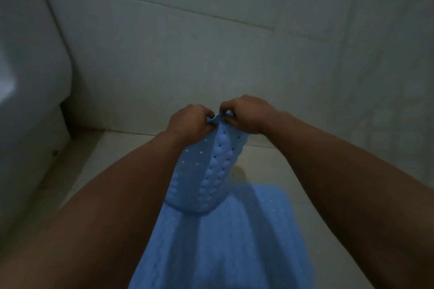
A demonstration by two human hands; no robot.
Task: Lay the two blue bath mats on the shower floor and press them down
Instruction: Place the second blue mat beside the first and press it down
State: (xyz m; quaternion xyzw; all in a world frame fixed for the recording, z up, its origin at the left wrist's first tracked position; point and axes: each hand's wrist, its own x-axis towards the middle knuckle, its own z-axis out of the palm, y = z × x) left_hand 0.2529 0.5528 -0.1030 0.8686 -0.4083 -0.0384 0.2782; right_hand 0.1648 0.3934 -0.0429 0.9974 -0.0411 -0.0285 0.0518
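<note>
One blue bath mat (234,241) lies flat on the pale shower floor (270,162) below me, dotted with small holes. A second blue bath mat (209,171) hangs folded lengthwise in the air above it, its bumpy surface and holes showing. My left hand (187,119) and my right hand (246,112) sit close together and both pinch the top edge of the hanging mat. Its lower end reaches down to about the near mat's far edge; I cannot tell whether they touch.
A white toilet (30,77) stands at the left, close to my left forearm. Tiled walls (187,42) close off the space ahead and on the right. Bare floor shows beyond the lying mat, up to the wall.
</note>
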